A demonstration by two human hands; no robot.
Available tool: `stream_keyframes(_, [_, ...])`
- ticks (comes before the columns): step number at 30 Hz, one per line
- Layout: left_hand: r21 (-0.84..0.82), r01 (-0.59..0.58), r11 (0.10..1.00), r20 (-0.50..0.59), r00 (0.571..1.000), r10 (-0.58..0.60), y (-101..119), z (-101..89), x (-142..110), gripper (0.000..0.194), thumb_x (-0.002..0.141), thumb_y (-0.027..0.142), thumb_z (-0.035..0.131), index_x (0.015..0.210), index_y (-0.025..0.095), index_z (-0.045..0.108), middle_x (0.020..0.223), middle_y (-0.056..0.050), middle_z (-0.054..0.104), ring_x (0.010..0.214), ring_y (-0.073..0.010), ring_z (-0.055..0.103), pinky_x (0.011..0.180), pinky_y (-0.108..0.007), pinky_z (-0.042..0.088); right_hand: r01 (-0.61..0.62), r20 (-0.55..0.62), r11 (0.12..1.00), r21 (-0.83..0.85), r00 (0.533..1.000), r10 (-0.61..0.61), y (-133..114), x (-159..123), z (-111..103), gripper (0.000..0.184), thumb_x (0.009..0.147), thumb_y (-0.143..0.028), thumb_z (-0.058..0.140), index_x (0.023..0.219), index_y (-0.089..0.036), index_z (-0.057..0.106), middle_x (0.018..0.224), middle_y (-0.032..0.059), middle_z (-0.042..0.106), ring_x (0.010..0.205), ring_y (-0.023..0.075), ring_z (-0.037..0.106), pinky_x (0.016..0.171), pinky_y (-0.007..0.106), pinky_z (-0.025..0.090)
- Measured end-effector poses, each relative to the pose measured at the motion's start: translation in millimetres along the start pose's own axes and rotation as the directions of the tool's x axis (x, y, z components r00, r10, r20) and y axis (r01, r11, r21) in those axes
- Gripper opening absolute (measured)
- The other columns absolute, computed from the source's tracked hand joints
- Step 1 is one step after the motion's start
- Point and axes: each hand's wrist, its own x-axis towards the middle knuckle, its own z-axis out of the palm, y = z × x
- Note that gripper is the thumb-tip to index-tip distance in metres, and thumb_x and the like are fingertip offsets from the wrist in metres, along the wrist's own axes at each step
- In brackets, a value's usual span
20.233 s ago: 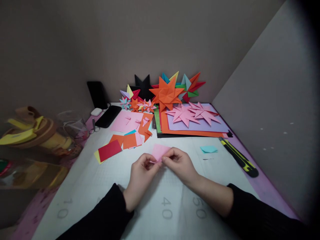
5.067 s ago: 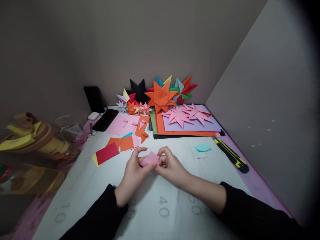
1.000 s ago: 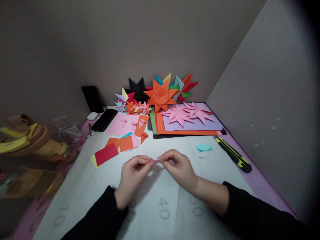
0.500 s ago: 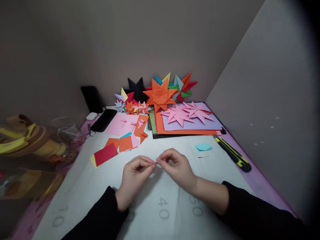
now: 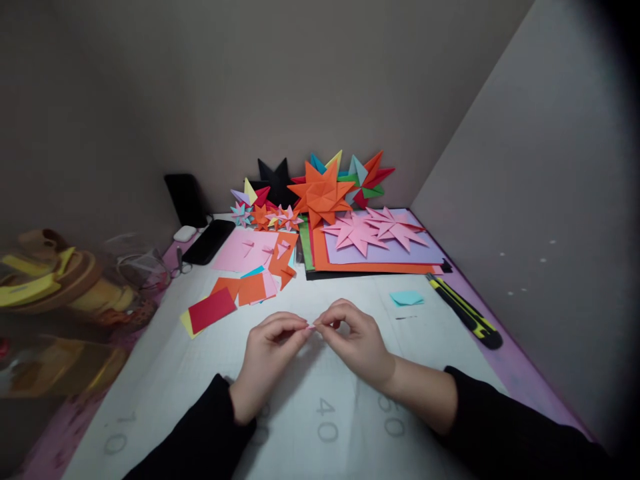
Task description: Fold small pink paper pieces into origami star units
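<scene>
A tiny piece of pink paper is pinched between my two hands above the white mat; most of it is hidden by the fingertips. My left hand grips its left end with thumb and forefinger. From the other side, my right hand pinches it the same way, and the fingertips almost meet. To the right of my hands lies a folded light-blue paper. A red paper rectangle on a yellow one lies to the left.
A yellow-black utility knife lies at the right edge. Folded paper stars and stacked coloured sheets stand at the back. Orange and pink paper pieces, a black phone and small scissors are left, beside a tape roll.
Both hands keep pinching the pink paper, with only a very slight shift of the fingers. The view has tilted a little, so the background sits slightly lower.
</scene>
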Motion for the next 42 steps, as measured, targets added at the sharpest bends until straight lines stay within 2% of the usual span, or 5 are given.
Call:
stream_keyframes(10, [0.068, -0.082, 0.994, 0.054, 0.995, 0.079, -1.0, -0.7, -1.6, 0.006, 0.081, 0.021, 0.061, 0.08, 0.018, 0.067, 0.084, -0.005, 0.067, 0.079, -0.0155, 0.062, 0.071, -0.027, 0.051, -0.032, 0.043, 0.999, -0.024, 0.999, 0.033, -1.1, -1.9, 1.3, 0.007, 0.078, -0.015, 0.059, 0.077, -0.022, 0.057, 0.072, 0.0004, 0.059, 0.069, 0.0151, 0.056, 0.064, 0.029, 0.046])
stream_keyframes(14, [0.104, -0.104, 0.989, 0.07, 0.993, 0.097, -0.1, -2.1, -1.7, 0.01, 0.083, 0.021, 0.058, 0.078, 0.018, 0.065, 0.082, -0.005, 0.066, 0.077, -0.0153, 0.062, 0.067, -0.026, 0.05, -0.115, 0.028, 0.993, 0.005, 0.993, 0.115, 0.6, -2.7, 2.4, 0.009, 0.077, -0.016, 0.06, 0.079, -0.022, 0.054, 0.076, 0.0006, 0.062, 0.068, 0.0146, 0.058, 0.065, 0.028, 0.047])
stream_keyframes(20, [0.145, -0.046, 0.988, 0.063, 0.997, 0.037, 2.5, -1.2, -0.3, 0.014, 0.084, 0.021, 0.055, 0.073, 0.018, 0.062, 0.077, -0.004, 0.064, 0.07, -0.0138, 0.059, 0.062, -0.024, 0.047, -0.285, -0.018, 0.932, 0.226, 0.955, 0.297, 4.2, -1.5, 5.0, 0.019, 0.077, -0.018, 0.062, 0.082, -0.023, 0.044, 0.072, -0.0004, 0.064, 0.069, 0.0154, 0.061, 0.067, 0.029, 0.047])
stream_keyframes(28, [0.161, -0.043, 0.986, 0.17, 0.985, 0.016, 1.2, 3.1, -1.7, 0.017, 0.085, 0.02, 0.051, 0.072, 0.018, 0.062, 0.076, -0.003, 0.062, 0.07, -0.0136, 0.057, 0.065, -0.024, 0.044, -0.346, 0.036, 0.803, 0.486, 0.925, 0.378, 3.6, 3.8, 8.5, 0.028, 0.076, -0.021, 0.063, 0.084, -0.024, 0.037, 0.068, -0.0044, 0.06, 0.065, 0.0132, 0.06, 0.066, 0.028, 0.046])
stream_keyframes(42, [0.066, 0.17, 0.983, 0.115, 0.977, -0.177, -0.1, 3.0, 3.0, 0.016, 0.079, 0.021, 0.053, 0.068, 0.016, 0.063, 0.071, -0.003, 0.064, 0.067, -0.0142, 0.058, 0.062, -0.024, 0.045, -0.426, 0.138, 0.829, 0.362, 0.904, 0.405, 8.7, 2.6, 10.4, 0.025, 0.075, -0.019, 0.059, 0.085, -0.023, 0.037, 0.067, -0.0062, 0.057, 0.06, 0.0113, 0.054, 0.058, 0.024, 0.041])
